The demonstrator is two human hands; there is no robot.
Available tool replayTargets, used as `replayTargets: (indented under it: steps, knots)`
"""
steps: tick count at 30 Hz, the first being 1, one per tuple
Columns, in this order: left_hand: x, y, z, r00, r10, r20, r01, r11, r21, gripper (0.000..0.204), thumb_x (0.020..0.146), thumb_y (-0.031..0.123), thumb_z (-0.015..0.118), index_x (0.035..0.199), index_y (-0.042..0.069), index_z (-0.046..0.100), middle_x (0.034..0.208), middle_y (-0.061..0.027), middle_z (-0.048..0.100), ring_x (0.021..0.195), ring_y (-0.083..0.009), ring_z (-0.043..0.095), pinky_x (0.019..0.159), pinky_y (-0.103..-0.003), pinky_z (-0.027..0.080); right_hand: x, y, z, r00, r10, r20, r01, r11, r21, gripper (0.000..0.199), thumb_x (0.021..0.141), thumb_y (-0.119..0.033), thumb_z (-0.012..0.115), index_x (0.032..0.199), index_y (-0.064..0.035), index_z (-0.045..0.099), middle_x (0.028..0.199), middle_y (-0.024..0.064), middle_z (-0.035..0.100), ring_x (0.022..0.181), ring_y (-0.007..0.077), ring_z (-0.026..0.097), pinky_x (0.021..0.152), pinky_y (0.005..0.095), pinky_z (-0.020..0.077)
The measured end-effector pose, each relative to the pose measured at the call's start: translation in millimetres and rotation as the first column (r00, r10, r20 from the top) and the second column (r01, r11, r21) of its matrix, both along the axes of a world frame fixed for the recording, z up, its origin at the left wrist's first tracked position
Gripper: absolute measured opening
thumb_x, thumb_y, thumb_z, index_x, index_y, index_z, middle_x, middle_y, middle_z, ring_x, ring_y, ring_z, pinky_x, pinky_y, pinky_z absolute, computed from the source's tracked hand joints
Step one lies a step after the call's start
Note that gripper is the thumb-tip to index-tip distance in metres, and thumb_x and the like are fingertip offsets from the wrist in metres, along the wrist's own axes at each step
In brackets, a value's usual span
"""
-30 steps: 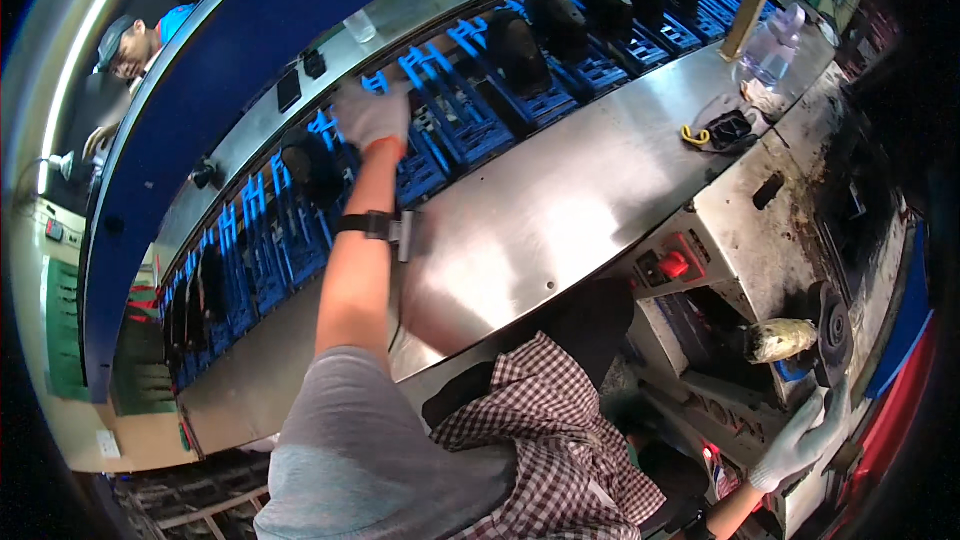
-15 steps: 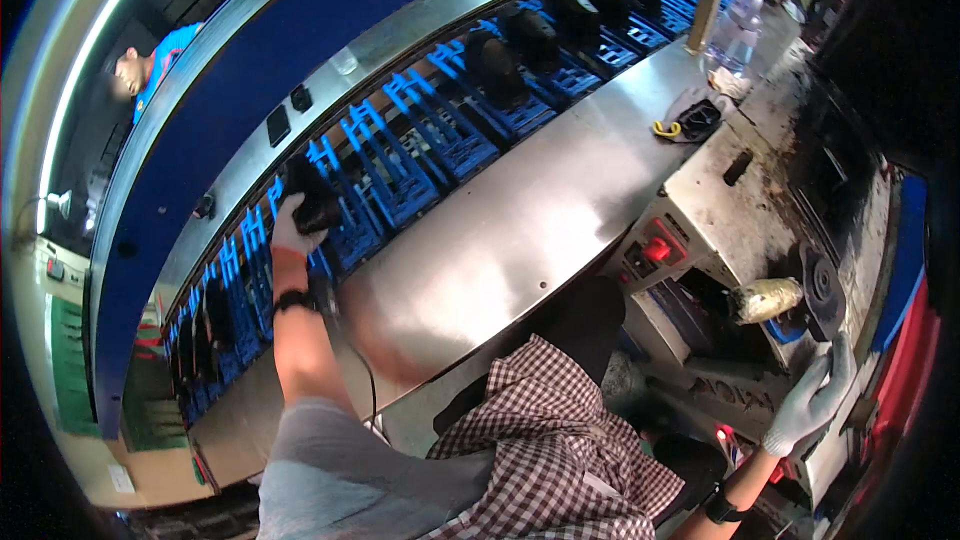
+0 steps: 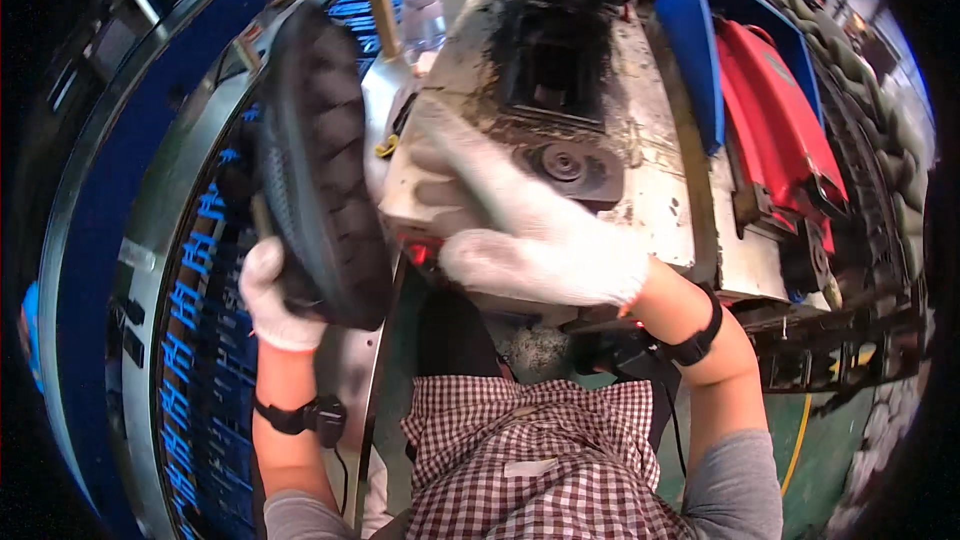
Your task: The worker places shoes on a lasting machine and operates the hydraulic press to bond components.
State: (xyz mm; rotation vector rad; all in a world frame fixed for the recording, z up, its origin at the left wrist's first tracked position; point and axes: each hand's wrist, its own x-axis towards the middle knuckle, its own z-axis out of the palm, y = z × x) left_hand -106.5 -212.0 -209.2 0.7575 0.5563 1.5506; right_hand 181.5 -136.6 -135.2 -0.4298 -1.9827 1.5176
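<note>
A black shoe (image 3: 335,155) is held upright in front of me, its sole toward the right. My left hand (image 3: 278,295), in a white glove, grips it low down at its left side. The fingers behind the shoe are partly hidden. My right hand (image 3: 540,230), also gloved and a little blurred, reaches left toward the shoe with its fingers apart and nothing visible in them. It is in front of the worn, cream-coloured machine (image 3: 640,200), near a dark plate (image 3: 575,165) with a round disc. Between the hand and the shoe a small gap shows.
Blue rack holders (image 3: 180,340) line the conveyor on the left. A clear bottle (image 3: 422,10) stands at the back. Red padded parts (image 3: 775,110) and a blue panel (image 3: 690,50) are at the right. A red switch (image 3: 418,252) sits on the machine's front.
My view has turned right toward the machine. My left hand has brought the black shoe from the blue rack up in front of me. My right hand has moved left toward it.
</note>
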Motion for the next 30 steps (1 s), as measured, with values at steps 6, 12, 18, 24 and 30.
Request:
replayTargets:
  steps: [6, 12, 18, 24, 30]
  knots:
    - [93, 109, 66, 0.936, -0.261, -0.236, 0.260, 0.965, -0.037, 0.052, 0.111, 0.028, 0.061, 0.154, 0.001, 0.051, 0.142, -0.0158, 0.067, 0.129, -0.0243, 0.066, 0.117, -0.042, 0.050, 22, 55, 13, 0.890, -0.365, -0.274, 0.327, 0.929, -0.176, 0.086, 0.096, -0.032, 0.072, 0.166, 0.0005, 0.034, 0.128, 0.0115, 0.070, 0.112, 0.0145, 0.069, 0.102, 0.0299, 0.0536]
    - [119, 135, 127, 0.609, 0.425, -0.670, -0.044, 0.861, 0.507, 0.075, 0.099, 0.025, 0.078, 0.160, -0.002, 0.044, 0.145, -0.0222, 0.064, 0.135, -0.0283, 0.063, 0.116, -0.039, 0.049, 76, 178, 2, 0.776, -0.625, 0.083, 0.629, 0.759, -0.167, 0.078, 0.093, -0.044, 0.068, 0.156, -0.0002, 0.052, 0.137, 0.0205, 0.068, 0.128, 0.0278, 0.065, 0.109, 0.0372, 0.0506]
    - [138, 185, 209, 0.481, 0.748, -0.457, 0.035, 0.505, 0.863, 0.058, 0.094, 0.021, 0.072, 0.148, 0.004, 0.059, 0.140, -0.0216, 0.066, 0.126, -0.0352, 0.066, 0.113, -0.044, 0.050, 46, 237, -15, 0.228, -0.812, 0.537, 0.468, 0.575, 0.671, 0.097, 0.088, -0.069, 0.062, 0.165, -0.0123, 0.046, 0.153, 0.0374, 0.053, 0.141, 0.0490, 0.056, 0.119, 0.0493, 0.0464]
    - [157, 253, 291, 0.097, 0.928, -0.361, 0.228, 0.332, 0.915, 0.057, 0.098, 0.028, 0.066, 0.149, 0.003, 0.059, 0.136, -0.0248, 0.070, 0.128, -0.0361, 0.067, 0.111, -0.042, 0.051, 25, 236, -9, 0.189, -0.733, 0.654, 0.358, 0.671, 0.649, 0.098, 0.090, -0.078, 0.062, 0.157, -0.0069, 0.053, 0.150, 0.0339, 0.057, 0.135, 0.0481, 0.062, 0.115, 0.0520, 0.0507]
    - [186, 298, 342, -0.279, 0.844, -0.458, 0.510, 0.534, 0.674, 0.052, 0.101, 0.038, 0.060, 0.144, 0.009, 0.065, 0.132, -0.0217, 0.073, 0.118, -0.0371, 0.069, 0.107, -0.044, 0.051, 58, 197, -1, 0.302, -0.809, 0.504, 0.389, 0.587, 0.710, 0.085, 0.098, -0.070, 0.057, 0.155, -0.0068, 0.054, 0.139, 0.0314, 0.067, 0.133, 0.0460, 0.064, 0.111, 0.0520, 0.0521]
